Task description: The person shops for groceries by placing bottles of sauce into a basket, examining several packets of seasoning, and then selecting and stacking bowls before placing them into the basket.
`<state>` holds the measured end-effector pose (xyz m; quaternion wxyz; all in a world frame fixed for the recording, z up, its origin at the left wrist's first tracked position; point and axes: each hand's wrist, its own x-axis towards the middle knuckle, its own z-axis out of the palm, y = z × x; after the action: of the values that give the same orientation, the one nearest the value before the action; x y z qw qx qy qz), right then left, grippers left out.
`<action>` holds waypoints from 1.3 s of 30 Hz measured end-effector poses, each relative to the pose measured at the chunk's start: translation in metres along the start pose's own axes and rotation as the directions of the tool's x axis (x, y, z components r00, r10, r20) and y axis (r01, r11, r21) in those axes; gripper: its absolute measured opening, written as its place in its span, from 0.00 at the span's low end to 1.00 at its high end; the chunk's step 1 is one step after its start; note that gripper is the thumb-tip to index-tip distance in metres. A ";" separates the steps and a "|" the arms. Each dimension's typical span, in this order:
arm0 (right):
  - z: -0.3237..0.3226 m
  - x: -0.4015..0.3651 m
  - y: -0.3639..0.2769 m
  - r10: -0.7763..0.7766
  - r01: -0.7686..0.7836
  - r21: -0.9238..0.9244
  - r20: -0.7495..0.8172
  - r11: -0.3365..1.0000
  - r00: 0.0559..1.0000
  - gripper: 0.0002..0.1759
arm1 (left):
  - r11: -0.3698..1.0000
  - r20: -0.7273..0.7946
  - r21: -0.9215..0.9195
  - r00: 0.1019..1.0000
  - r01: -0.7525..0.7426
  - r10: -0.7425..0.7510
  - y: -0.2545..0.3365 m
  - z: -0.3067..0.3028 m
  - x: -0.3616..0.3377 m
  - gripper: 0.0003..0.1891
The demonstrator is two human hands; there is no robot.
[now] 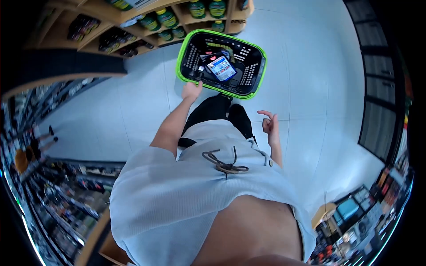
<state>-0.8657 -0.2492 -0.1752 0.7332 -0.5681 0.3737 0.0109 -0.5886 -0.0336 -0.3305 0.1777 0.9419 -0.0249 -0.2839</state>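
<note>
A black shopping basket with a bright green rim (260, 80) is in front of my legs. My left hand (192, 91) has its fingers wrapped round the near left part of that rim. Inside the basket lies a blue and white package (221, 68), with dark packs and a yellowish item partly under and behind it. My right hand (270, 123) is to the right of my legs, touching nothing, with the index finger stretched out and the other fingers loosely curled.
Wooden shelves (177, 13) with green bottles and dark packs stand at the upper left. Dark cabinets (379, 80) line the right side. More stocked shelves are at the lower left and lower right. A person in orange (21, 160) is at the far left.
</note>
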 end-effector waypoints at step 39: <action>0.043 0.056 0.072 0.511 -0.533 -0.585 -0.222 0.611 0.830 0.19 | 0.981 -0.120 -0.125 0.980 0.147 -0.162 -0.100 0.074 0.250 0.21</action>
<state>-0.8337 -0.2109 -0.2628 0.4603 -0.6442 0.5091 0.3376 -0.4251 -0.0013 -0.5544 0.2107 0.9456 0.0763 -0.2360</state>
